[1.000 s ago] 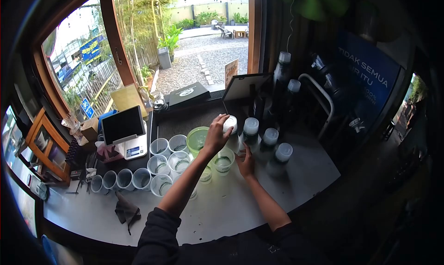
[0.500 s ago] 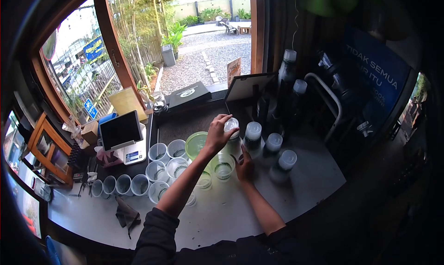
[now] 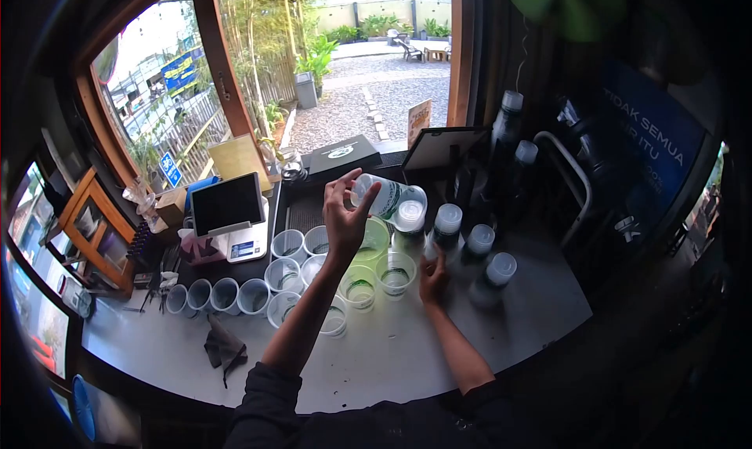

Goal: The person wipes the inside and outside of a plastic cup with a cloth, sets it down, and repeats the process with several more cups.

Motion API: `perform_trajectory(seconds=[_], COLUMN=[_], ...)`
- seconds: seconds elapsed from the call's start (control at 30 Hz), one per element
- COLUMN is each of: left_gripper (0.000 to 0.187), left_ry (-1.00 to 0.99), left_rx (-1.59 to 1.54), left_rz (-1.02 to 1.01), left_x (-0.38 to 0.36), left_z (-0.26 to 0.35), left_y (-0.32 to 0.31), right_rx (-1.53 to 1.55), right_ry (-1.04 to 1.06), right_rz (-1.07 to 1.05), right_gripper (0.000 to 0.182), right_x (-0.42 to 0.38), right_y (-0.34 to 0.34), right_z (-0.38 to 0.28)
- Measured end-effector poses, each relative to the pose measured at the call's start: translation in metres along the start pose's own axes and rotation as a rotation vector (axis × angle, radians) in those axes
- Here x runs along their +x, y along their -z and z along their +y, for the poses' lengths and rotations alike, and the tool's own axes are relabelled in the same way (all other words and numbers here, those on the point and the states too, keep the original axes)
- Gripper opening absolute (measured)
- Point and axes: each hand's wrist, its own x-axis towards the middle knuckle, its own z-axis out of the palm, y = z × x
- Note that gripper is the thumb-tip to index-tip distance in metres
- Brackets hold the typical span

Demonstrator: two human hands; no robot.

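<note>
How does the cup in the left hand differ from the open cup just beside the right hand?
The held cup is tipped sideways in the left hand; the standing cup is upright on the counter. The held cup's mouth faces rightward, the standing cup's upward. Both have green markings.

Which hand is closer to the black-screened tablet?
Left. The left hand is to the tablet's right, holding a tilted plastic cup; the right hand is farther right, beside the upside-down cup stacks.
</note>
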Motion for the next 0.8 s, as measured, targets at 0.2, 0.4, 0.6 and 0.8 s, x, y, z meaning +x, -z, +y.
perform_trajectory(seconds=[0.2,0.4,0.6,0.8], left_gripper=[0.046,0.068,0.113,0.097], left_ry=[0.452,0.463,0.386,0.333], left_rx=[-0.668,-0.461,-0.659,-0.494], left_rz=[-0.238,-0.610,-0.788,-0.492], left_x=[-0.034,-0.068,-0.089,-0.116], left_z=[-0.011,0.000,0.008,-0.003], left_y=[0.063,0.123,0.201,0.305], right_rx=[0.549,0.710,0.781,0.543], right_ry=[0.107,0.217,0.359,0.488], right_rz=[0.006,-0.352,-0.736,-0.472], right_gripper=[0.036,0.039,0.043,0.057], right_x=[0.021,0.001,-0.047,-0.129], right_y=[0.041,0.046,0.024,-0.031], right_z=[-0.103,-0.206,-0.261,-0.335])
